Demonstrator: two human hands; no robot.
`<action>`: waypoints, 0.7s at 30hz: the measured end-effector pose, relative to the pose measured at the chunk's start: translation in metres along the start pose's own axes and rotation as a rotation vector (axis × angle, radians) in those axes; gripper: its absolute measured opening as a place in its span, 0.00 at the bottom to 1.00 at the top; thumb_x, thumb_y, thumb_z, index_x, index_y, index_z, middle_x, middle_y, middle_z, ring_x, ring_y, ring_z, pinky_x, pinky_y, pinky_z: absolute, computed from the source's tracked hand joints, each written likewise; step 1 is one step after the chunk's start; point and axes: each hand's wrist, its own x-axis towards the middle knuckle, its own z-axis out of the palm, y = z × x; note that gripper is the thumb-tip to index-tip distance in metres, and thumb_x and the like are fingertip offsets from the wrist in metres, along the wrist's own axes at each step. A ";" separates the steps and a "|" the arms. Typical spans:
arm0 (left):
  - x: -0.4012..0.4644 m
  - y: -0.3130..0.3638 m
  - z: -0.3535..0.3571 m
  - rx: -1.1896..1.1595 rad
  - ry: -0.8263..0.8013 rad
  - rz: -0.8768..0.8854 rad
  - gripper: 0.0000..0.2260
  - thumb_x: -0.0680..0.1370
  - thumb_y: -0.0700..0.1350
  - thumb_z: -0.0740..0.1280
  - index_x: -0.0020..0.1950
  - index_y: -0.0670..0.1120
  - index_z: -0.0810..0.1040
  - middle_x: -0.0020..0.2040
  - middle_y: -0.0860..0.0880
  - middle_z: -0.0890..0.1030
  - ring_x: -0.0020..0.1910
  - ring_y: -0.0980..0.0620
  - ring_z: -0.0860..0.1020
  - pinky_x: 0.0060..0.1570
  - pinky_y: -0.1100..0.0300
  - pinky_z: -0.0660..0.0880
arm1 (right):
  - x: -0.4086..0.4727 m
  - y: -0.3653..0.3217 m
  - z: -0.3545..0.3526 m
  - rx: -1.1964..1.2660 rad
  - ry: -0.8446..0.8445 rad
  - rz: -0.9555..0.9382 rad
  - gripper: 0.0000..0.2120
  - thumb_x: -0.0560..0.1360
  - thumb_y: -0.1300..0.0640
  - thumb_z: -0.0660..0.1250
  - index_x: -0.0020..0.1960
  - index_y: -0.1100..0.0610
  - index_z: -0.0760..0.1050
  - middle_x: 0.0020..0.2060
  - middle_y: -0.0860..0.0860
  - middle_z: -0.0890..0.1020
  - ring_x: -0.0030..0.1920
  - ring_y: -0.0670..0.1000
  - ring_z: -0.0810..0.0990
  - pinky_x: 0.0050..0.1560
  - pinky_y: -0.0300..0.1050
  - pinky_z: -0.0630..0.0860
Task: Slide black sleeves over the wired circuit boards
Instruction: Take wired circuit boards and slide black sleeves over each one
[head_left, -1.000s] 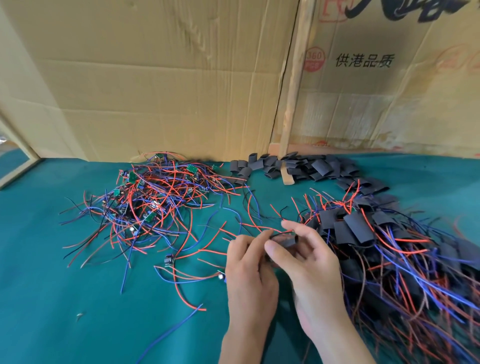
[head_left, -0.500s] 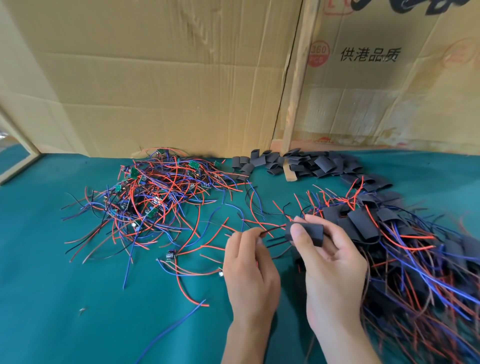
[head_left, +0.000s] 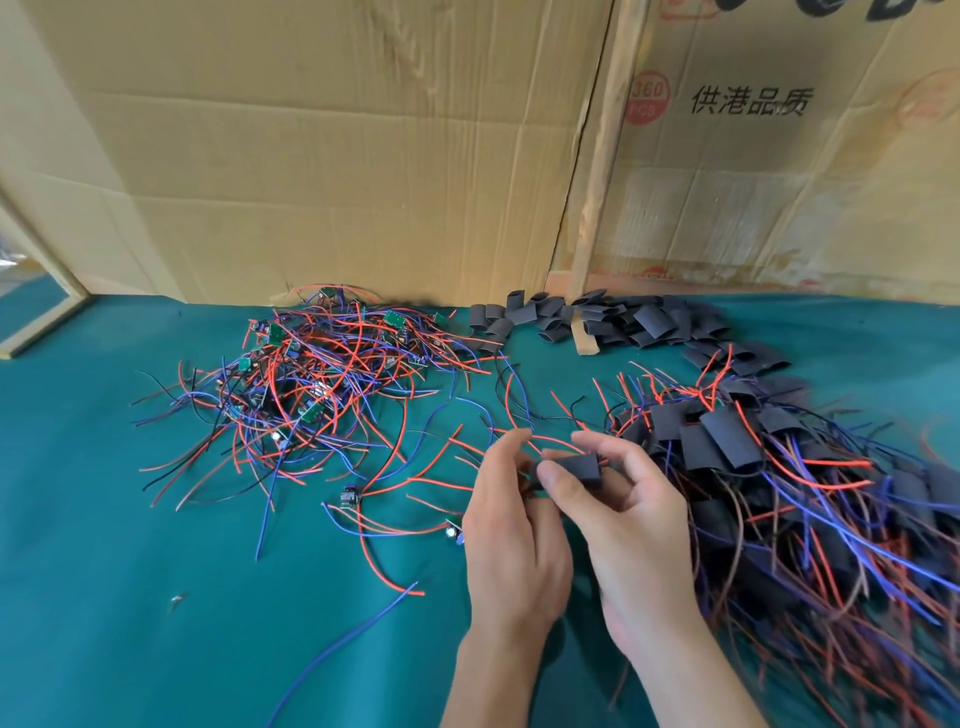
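A black sleeve (head_left: 576, 464) sits between my two hands above the green cloth, with red and dark wires poking out of both its ends. My right hand (head_left: 631, 525) pinches it between thumb and fingers. My left hand (head_left: 511, 525) pinches the wires at the sleeve's left end; the board itself is hidden. A tangle of bare wired circuit boards (head_left: 311, 379) lies at the back left. Empty black sleeves (head_left: 613, 319) are heaped at the back centre. Sleeved boards (head_left: 737, 447) pile up on the right.
Cardboard sheets (head_left: 337, 156) stand as a wall behind the cloth, with a wooden strip (head_left: 602, 176) leaning between them. Two loose boards (head_left: 348, 498) with wires lie just left of my hands. A single blue wire (head_left: 343, 644) trails toward the front edge.
My hands have closed together again: the right hand brought the sleeve left and down toward the left hand's wires, which now run through it.
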 end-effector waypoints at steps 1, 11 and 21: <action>0.000 0.001 -0.003 0.003 -0.032 0.004 0.20 0.74 0.42 0.55 0.64 0.45 0.74 0.51 0.52 0.80 0.50 0.55 0.77 0.53 0.65 0.72 | 0.000 0.000 0.000 0.001 -0.003 0.001 0.18 0.70 0.69 0.77 0.57 0.57 0.79 0.47 0.56 0.88 0.48 0.53 0.88 0.47 0.38 0.81; -0.019 0.002 -0.044 0.545 -0.232 -0.018 0.23 0.71 0.40 0.66 0.68 0.45 0.77 0.61 0.48 0.79 0.62 0.42 0.77 0.65 0.41 0.72 | 0.002 0.004 0.000 -0.180 0.005 0.074 0.24 0.67 0.64 0.80 0.59 0.51 0.77 0.46 0.49 0.88 0.47 0.48 0.87 0.51 0.46 0.77; 0.000 -0.025 -0.093 0.753 -0.364 -0.067 0.12 0.76 0.45 0.74 0.59 0.54 0.83 0.50 0.55 0.81 0.54 0.46 0.76 0.52 0.50 0.69 | -0.007 0.008 0.014 0.145 -0.035 0.249 0.39 0.61 0.65 0.81 0.67 0.52 0.68 0.49 0.58 0.88 0.37 0.54 0.74 0.39 0.43 0.73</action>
